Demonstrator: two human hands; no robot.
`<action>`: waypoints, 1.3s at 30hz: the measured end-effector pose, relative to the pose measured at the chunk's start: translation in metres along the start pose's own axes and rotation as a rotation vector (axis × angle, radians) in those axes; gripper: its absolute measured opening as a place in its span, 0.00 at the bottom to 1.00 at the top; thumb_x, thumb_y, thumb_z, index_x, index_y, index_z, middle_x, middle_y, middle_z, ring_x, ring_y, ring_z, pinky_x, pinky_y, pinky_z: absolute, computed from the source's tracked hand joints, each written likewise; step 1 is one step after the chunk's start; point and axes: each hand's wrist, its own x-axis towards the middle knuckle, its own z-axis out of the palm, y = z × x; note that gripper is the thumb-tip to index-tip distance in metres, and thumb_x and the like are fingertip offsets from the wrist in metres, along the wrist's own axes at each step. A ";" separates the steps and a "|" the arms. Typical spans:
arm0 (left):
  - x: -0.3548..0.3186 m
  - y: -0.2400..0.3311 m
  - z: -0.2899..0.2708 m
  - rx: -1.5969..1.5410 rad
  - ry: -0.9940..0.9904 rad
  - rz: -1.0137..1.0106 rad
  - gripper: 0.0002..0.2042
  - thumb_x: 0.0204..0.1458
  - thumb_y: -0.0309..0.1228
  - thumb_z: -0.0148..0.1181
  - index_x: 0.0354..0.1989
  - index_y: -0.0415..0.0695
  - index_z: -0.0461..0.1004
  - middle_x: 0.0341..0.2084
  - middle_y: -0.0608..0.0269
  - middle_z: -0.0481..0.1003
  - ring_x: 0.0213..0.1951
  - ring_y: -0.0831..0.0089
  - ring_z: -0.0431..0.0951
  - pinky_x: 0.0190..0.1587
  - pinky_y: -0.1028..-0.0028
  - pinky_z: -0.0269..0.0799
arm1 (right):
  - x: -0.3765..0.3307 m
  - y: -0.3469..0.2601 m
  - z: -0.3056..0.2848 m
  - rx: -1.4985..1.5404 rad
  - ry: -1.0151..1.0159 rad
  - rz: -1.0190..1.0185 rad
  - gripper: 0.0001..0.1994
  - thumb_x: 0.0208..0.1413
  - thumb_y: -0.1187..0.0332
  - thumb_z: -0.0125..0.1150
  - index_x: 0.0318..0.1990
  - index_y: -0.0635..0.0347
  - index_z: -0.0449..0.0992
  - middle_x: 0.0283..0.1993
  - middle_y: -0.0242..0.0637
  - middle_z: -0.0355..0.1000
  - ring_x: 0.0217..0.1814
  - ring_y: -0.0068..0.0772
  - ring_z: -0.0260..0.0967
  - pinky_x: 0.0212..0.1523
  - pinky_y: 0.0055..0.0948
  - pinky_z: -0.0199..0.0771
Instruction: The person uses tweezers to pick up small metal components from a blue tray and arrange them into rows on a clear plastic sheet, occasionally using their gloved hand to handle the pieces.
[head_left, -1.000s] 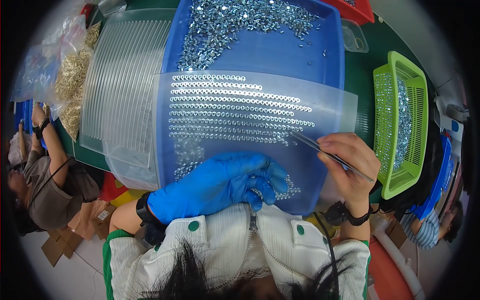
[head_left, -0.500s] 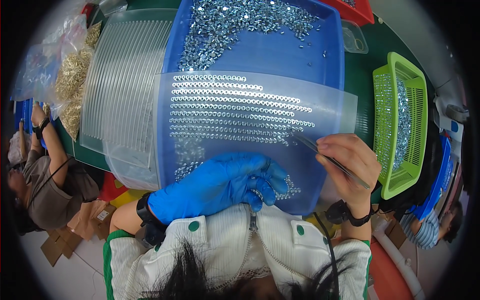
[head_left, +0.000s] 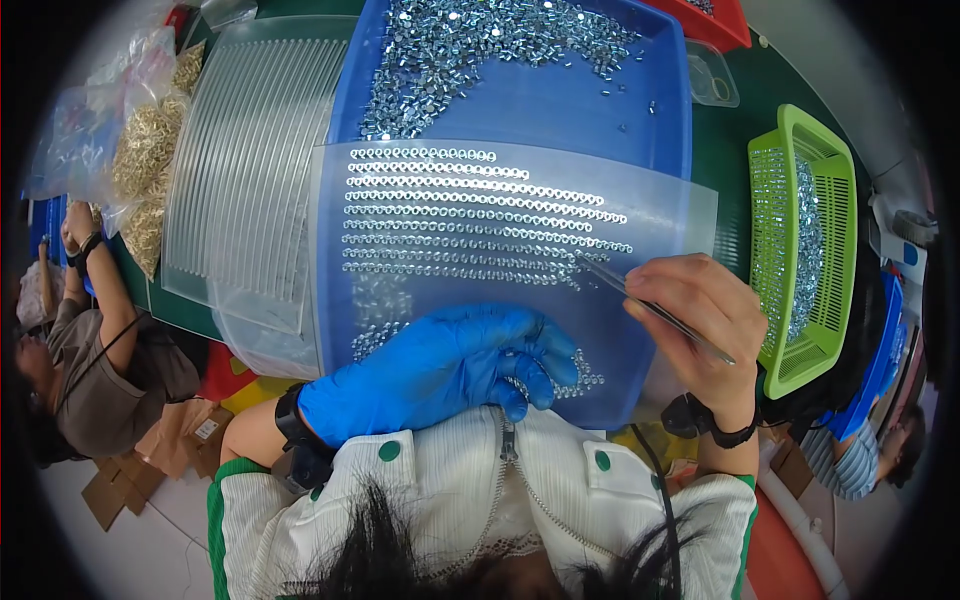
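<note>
My right hand (head_left: 695, 315) pinches a pair of metal tweezers (head_left: 660, 315). Their tips touch or hover at the right end of the lower rows of small shiny ring-shaped metal pieces (head_left: 470, 228). Those rows lie across a clear plate (head_left: 655, 215) laid over a blue tray (head_left: 640, 150). Whether the tips grip a piece is too small to tell. In a blue glove, my left hand (head_left: 440, 355) is loosely curled over the near part of the tray, fingers a little apart, nothing visibly gripped. Small loose metal pieces (head_left: 375, 342) show around it.
Many loose metal pieces (head_left: 430, 75) heap at the tray's far end. At left stand a ridged clear sheet (head_left: 250, 160) and bags of gold-coloured pieces (head_left: 145, 165). A green basket (head_left: 783, 300) of metal pieces is at right. Another person (head_left: 110, 370) sits at left.
My right hand has shifted slightly, bringing the tweezers' tips a little up and to the left, over the row ends. My left hand stays nearly where it was.
</note>
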 end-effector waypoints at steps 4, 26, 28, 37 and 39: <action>0.000 0.000 0.000 0.013 0.009 0.003 0.20 0.61 0.40 0.40 0.47 0.34 0.68 0.41 0.49 0.73 0.36 0.70 0.76 0.31 0.76 0.71 | 0.008 -0.004 -0.002 0.001 -0.044 0.005 0.11 0.34 0.80 0.67 0.30 0.64 0.76 0.31 0.38 0.73 0.30 0.33 0.72 0.28 0.25 0.71; -0.029 0.022 -0.010 0.123 0.036 0.306 0.17 0.60 0.33 0.40 0.52 0.33 0.64 0.28 0.56 0.74 0.18 0.81 0.67 0.21 0.84 0.64 | -0.030 -0.014 -0.026 -0.162 -0.097 0.309 0.11 0.40 0.80 0.61 0.35 0.65 0.74 0.32 0.39 0.68 0.29 0.33 0.68 0.26 0.29 0.69; -0.039 0.024 -0.020 0.059 0.040 0.406 0.18 0.60 0.33 0.41 0.51 0.32 0.64 0.26 0.58 0.73 0.18 0.81 0.66 0.20 0.85 0.62 | -0.034 -0.012 -0.017 -0.061 -0.029 0.358 0.12 0.39 0.81 0.61 0.36 0.63 0.74 0.32 0.38 0.67 0.31 0.34 0.67 0.27 0.29 0.68; -0.061 0.015 -0.033 -0.115 0.236 0.538 0.16 0.56 0.29 0.44 0.49 0.29 0.65 0.20 0.61 0.70 0.19 0.80 0.68 0.21 0.84 0.65 | -0.048 -0.005 -0.002 -0.192 0.002 0.292 0.14 0.37 0.80 0.63 0.37 0.61 0.76 0.32 0.35 0.66 0.32 0.35 0.64 0.29 0.29 0.63; -0.059 0.013 -0.033 -0.102 0.209 0.532 0.16 0.57 0.29 0.44 0.48 0.29 0.65 0.20 0.61 0.70 0.19 0.80 0.68 0.21 0.84 0.65 | -0.052 -0.004 -0.005 -0.216 -0.019 0.271 0.14 0.38 0.80 0.63 0.36 0.62 0.75 0.32 0.36 0.66 0.32 0.34 0.64 0.29 0.28 0.64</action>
